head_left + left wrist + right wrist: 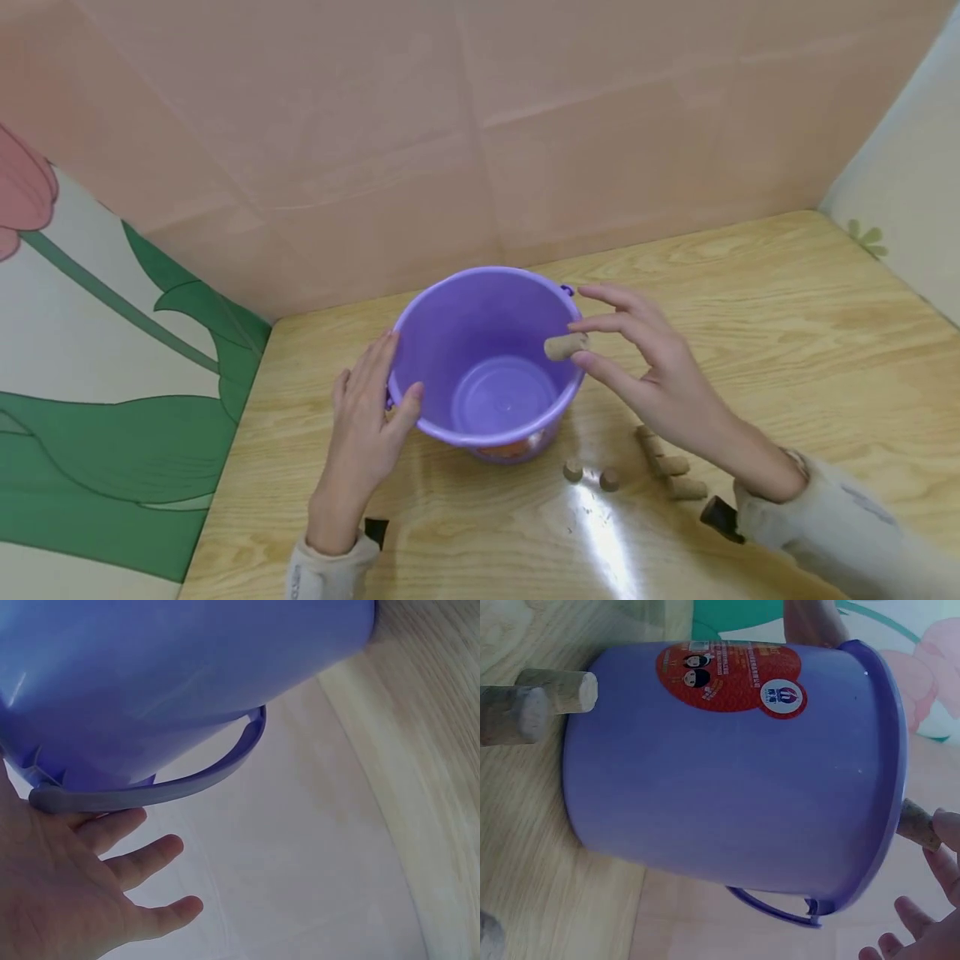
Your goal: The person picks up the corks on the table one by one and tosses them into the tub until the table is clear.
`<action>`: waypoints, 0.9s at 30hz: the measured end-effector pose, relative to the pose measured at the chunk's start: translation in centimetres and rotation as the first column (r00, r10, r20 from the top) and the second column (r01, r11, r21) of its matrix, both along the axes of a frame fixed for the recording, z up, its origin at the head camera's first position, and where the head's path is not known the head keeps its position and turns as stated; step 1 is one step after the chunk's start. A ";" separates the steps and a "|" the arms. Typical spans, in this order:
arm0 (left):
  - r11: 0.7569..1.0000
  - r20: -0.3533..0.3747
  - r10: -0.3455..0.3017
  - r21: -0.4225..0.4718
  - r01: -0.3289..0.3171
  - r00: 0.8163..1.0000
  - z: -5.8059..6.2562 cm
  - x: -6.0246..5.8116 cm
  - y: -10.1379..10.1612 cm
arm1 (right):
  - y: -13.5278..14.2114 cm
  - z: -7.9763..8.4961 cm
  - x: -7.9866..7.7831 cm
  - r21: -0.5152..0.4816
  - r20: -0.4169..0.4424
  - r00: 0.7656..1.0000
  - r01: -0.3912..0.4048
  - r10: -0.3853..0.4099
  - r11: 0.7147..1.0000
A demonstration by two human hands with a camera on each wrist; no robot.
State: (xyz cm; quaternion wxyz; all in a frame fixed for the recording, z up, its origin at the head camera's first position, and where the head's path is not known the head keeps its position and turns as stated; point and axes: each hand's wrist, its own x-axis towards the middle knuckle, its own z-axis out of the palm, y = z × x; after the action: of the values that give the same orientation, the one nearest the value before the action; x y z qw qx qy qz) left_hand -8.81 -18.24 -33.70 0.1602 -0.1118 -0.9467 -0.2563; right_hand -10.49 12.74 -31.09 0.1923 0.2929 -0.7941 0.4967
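A purple bucket (480,438) stands upright on the wooden table. My left hand (365,417) holds its left rim, thumb over the edge and fingers along the outside. In the left wrist view those fingers spread out beside the bucket's handle (210,776), and the thumb is hidden. My right hand (663,375) pinches a short wooden cylinder (565,346) between thumb and fingers, over the inner side of the right rim. From the right wrist view, the cylinder (918,824) shows just past the rim. The visible bucket floor (504,396) is bare.
Two small wooden cylinders (573,471) stand on end before the bucket. Several more cylinders (686,488) lie grouped under my right forearm. A pink-covered wall (360,167) rises behind the table, and a flower-printed panel (97,467) borders its left side.
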 end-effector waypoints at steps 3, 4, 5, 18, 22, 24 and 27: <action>1.000 -0.009 -0.003 0.005 0.003 1.000 0.0 0.0 0.1 | -0.6 0.1 -0.4 0.018 0.004 1.000 -0.005 0.005 1.000; 1.000 -0.011 -0.005 0.007 0.005 1.000 0.0 0.0 0.1 | -0.8 0.1 -0.5 0.023 0.005 1.000 -0.006 0.006 1.000; 1.000 -0.012 -0.004 0.010 0.004 1.000 0.0 0.0 0.1 | -1.1 0.2 -0.6 0.026 0.000 1.000 -0.009 0.009 1.000; 1.000 -0.013 -0.006 0.026 0.007 1.000 0.0 0.1 0.3 | -3.2 0.0 -1.7 0.059 0.033 0.999 -0.034 0.032 0.998; 1.000 -0.004 -0.010 0.027 0.010 1.000 0.1 0.1 0.4 | -3.2 -0.1 -1.8 0.066 0.040 0.999 -0.028 0.025 0.997; 1.000 -0.003 -0.013 0.024 0.013 1.000 0.1 0.1 0.4 | -3.1 -0.1 -1.9 0.075 0.032 0.999 -0.022 0.020 0.997; 1.000 -0.007 -0.017 0.011 0.017 1.000 0.2 0.1 0.4 | -3.1 -0.2 -1.8 0.093 0.008 1.000 -0.017 0.016 0.996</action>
State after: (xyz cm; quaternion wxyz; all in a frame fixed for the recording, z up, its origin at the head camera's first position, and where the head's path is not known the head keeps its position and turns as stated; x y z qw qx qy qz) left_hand -8.69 -17.85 -33.50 0.1620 -0.1200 -0.9437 -0.2622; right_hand -12.32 9.59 -31.27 0.1714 0.3060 -0.8146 0.4619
